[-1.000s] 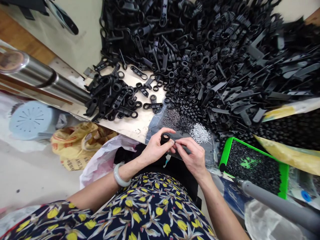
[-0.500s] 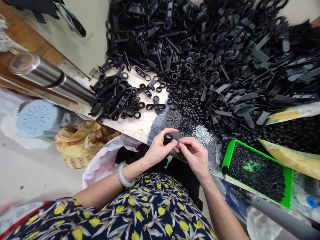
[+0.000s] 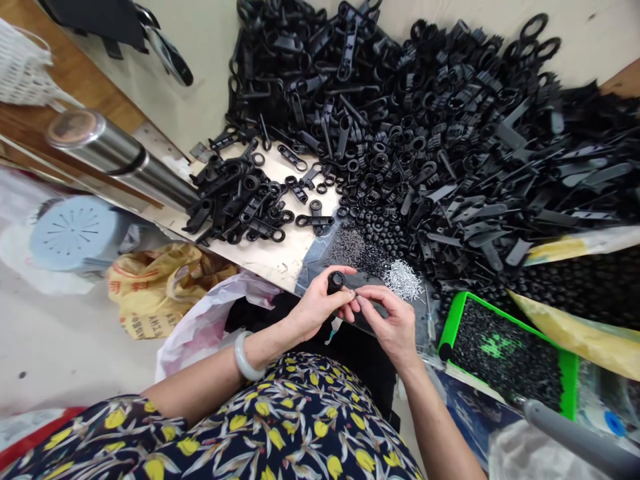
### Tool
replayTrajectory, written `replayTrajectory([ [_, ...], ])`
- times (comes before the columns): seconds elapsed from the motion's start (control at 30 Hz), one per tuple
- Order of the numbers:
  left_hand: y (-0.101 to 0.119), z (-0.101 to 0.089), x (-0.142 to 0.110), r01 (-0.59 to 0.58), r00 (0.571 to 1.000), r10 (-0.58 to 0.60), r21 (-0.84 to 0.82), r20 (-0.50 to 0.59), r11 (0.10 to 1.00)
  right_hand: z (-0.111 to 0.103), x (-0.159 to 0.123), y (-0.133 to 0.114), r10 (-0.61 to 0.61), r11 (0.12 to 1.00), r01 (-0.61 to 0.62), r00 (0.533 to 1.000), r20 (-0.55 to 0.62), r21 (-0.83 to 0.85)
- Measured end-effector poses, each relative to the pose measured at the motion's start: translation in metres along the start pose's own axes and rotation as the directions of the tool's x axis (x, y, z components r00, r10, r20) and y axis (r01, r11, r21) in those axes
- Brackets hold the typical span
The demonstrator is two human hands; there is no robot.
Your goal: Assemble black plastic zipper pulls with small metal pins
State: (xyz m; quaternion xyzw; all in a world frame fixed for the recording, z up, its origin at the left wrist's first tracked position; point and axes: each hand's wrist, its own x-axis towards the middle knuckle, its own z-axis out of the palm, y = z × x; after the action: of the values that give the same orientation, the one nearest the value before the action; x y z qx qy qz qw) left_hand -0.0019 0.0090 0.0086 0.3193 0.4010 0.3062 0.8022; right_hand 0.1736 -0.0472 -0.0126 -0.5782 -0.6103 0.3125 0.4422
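My left hand (image 3: 320,300) is closed around a black plastic part with a round ring end (image 3: 336,281), which shows above the thumb. Pinched close beside it, my right hand (image 3: 390,320) has thumb and forefinger together at the left fingertips; whatever they hold is too small to make out. Both hands are over the front edge of the bench. Just beyond them lie a heap of silver pins (image 3: 403,280), small dark grey pieces (image 3: 347,247) and round black caps (image 3: 385,223).
A large heap of black plastic parts (image 3: 400,127) covers the back of the bench. Joined black parts (image 3: 245,197) lie at left near a steel flask (image 3: 120,157). A green tray (image 3: 569,387) of small black pieces stands at right. A yellow sack (image 3: 150,287) sits below left.
The view has shifted slightly. The ring end in my left hand has tilted, and its opening shows less. My right fingers stay pinched against the left fingertips.
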Motion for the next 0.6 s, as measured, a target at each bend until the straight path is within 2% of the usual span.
replayTrajectory([
  [0.2, 0.0011, 0.0035, -0.0019, -0.015, 1.0, 0.015, -0.003, -0.014, 1.0, 0.0034, -0.0017, 0.0036, 0.058, 0.996, -0.056, 0.998, -0.03, 0.073],
  [0.4, -0.0007, 0.0029, -0.0019, -0.034, 0.999, 0.034, 0.007, -0.029, 0.999, 0.0024, -0.0007, 0.0021, 0.027, 0.998, -0.025, 0.999, -0.029, 0.049],
  [0.6, -0.0047, 0.0003, -0.002, -0.114, 0.992, 0.121, 0.156, -0.034, 0.981, -0.0004, 0.0055, -0.0044, -0.011, 1.0, 0.011, 1.0, -0.003, -0.019],
])
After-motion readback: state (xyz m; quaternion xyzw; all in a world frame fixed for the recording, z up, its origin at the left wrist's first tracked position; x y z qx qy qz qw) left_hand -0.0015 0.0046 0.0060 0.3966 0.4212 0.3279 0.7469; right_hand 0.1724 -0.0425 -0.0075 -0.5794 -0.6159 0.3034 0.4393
